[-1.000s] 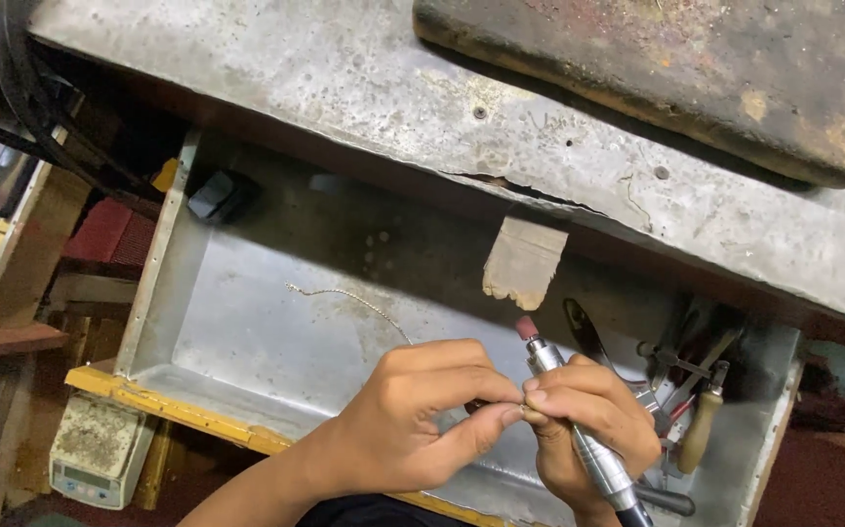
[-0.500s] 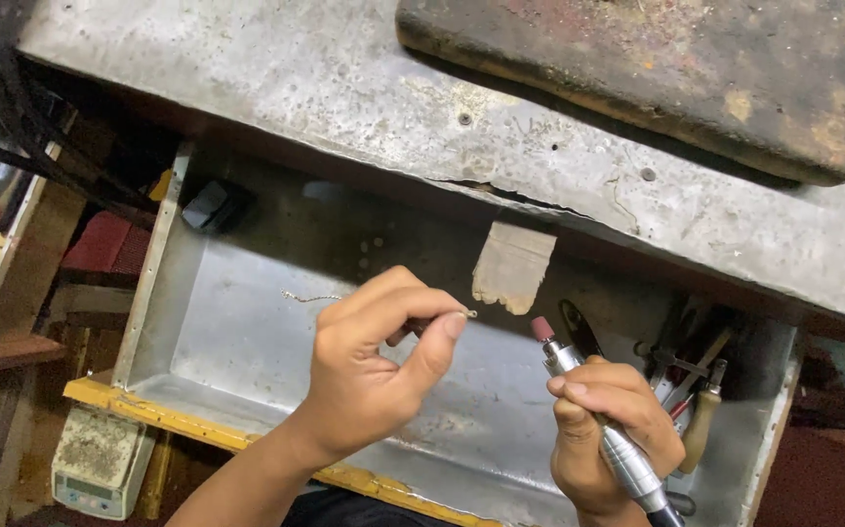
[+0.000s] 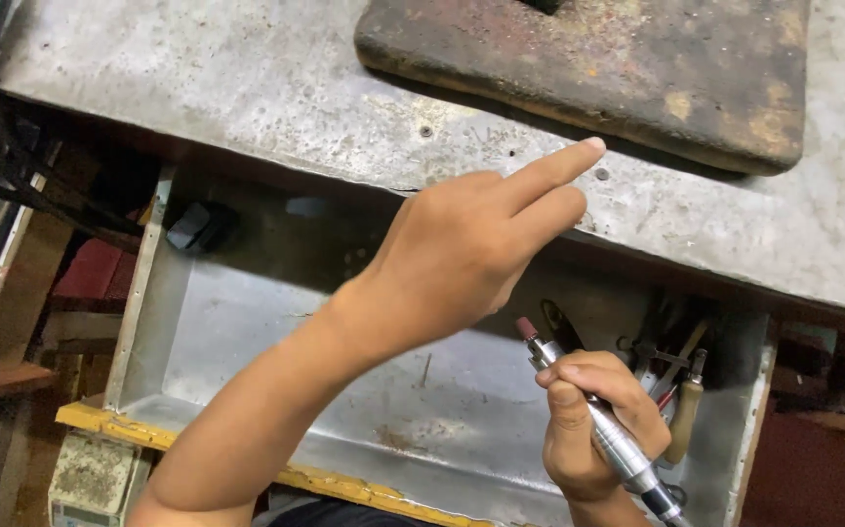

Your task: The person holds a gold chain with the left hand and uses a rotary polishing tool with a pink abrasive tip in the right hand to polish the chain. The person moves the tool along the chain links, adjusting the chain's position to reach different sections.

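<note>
At the lower left corner, below the yellow edge of the metal drawer (image 3: 247, 342), sits a small, grimy, pale boxy device (image 3: 91, 478), possibly a scale with a display, though too blurred to tell. No packages, labels or signs show elsewhere.

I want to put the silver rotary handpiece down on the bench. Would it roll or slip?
The handpiece looks round and slim, so it would probably roll on the metal bench top. Its polished body may be slippery, though the right hand holds it firmly. It seems stiff; the small pink tip could chip.
</note>
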